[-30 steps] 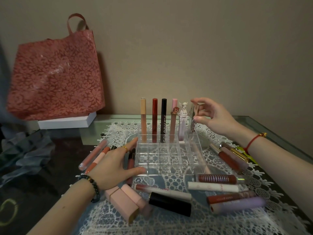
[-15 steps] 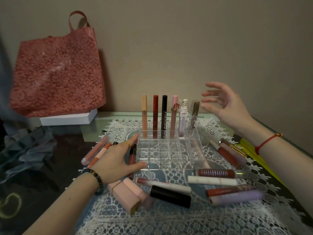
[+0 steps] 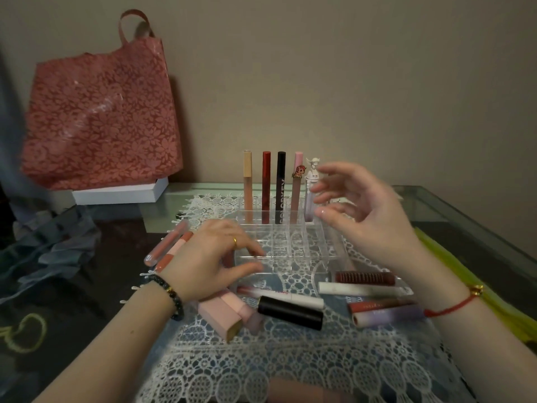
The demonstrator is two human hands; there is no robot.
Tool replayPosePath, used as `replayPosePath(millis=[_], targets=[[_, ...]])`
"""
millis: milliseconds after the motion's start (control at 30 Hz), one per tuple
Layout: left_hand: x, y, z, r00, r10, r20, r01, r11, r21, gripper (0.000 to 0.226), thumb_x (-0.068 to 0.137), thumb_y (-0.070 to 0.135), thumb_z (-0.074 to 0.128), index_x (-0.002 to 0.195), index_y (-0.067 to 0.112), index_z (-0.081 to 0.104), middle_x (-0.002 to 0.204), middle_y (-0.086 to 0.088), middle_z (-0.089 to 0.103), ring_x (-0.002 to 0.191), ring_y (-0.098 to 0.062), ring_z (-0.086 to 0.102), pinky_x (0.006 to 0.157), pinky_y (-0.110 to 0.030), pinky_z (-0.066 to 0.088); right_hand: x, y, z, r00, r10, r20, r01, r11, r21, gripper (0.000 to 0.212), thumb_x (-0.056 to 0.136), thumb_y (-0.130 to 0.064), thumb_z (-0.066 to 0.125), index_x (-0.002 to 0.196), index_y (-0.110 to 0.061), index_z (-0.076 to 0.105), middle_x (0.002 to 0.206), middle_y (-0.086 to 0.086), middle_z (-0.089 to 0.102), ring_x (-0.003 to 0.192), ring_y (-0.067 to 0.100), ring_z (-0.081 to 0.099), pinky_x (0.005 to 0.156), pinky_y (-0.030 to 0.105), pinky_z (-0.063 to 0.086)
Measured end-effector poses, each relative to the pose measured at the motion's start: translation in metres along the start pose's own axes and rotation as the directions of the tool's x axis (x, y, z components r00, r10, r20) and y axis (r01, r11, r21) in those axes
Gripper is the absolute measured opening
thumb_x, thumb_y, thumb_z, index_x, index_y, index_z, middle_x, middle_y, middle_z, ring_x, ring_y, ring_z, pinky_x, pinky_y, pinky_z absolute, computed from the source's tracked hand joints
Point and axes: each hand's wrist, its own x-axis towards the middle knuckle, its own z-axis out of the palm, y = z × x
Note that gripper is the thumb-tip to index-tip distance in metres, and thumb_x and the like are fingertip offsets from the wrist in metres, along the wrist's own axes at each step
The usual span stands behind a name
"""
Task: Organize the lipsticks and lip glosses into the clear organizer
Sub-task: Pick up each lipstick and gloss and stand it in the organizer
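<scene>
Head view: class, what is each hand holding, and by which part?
The left hand pinches the clear organizer at its front left corner, thumb on the front wall. The right hand holds nothing.

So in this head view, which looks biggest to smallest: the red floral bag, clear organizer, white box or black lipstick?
1. red floral bag, by far.
2. clear organizer.
3. white box, though it sits farther back, partly under the bag, so 2 and 3 are unsure.
4. black lipstick, smallest.
</scene>
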Motion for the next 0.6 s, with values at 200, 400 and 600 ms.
replayPosePath(millis=[200,400,600], targets=[[0.0,0.009,0.0,0.988,0.003,0.156,0.0,1.0,-0.016,0.015,0.071,0.038,0.071,0.085,0.032,0.072,0.076,0.033,0.056,0.084,0.009,0.047,0.085,-0.006,0.026,-0.017,0.019,0.009,0.987,0.096,0.128,-0.083,0.992,-0.096,0.045,0.076,-0.004,0.065,0.108,-0.035,0.054,0.095,-0.007,0.062,0.089,0.005,0.06,0.079,0.024,0.052],[0.0,0.011,0.001,0.967,-0.021,0.255,0.017,1.0,0.015,0.02,0.073,0.042,0.069,0.09,0.034,0.071,0.076,0.032,0.051,0.083,0.007,0.045,0.088,-0.02,0.032,-0.029,0.027,0.014,0.928,0.182,0.325,-0.08,0.95,-0.302,0.044,0.078,-0.019,0.067,0.106,-0.048,0.05,0.096,-0.018,0.059,0.091,-0.006,0.056,0.084,0.021,0.05],[0.001,0.011,0.002,0.949,-0.04,0.314,0.026,0.998,0.05,0.025,0.076,0.044,0.064,0.099,0.036,0.068,0.091,0.02,0.065,0.092,0.001,0.047,0.093,-0.024,0.029,-0.032,0.03,0.017,0.857,0.262,0.443,-0.033,0.887,-0.461,0.035,0.077,-0.034,0.067,0.099,-0.054,0.048,0.092,-0.028,0.056,0.091,-0.013,0.05,0.079,0.012,0.043]])
